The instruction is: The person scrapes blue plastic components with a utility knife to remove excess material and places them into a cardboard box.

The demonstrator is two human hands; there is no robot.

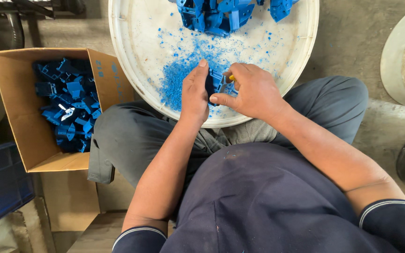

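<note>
Blue plastic part (215, 83) mostly hidden between both hands.

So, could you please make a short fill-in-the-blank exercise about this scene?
1. Both hands hold a small plastic part of ____ colour.
2. The shavings lie in a round ____ tray.
3. The cardboard box of parts stands on the person's ____ side.

Missing words: blue; white; left
</note>
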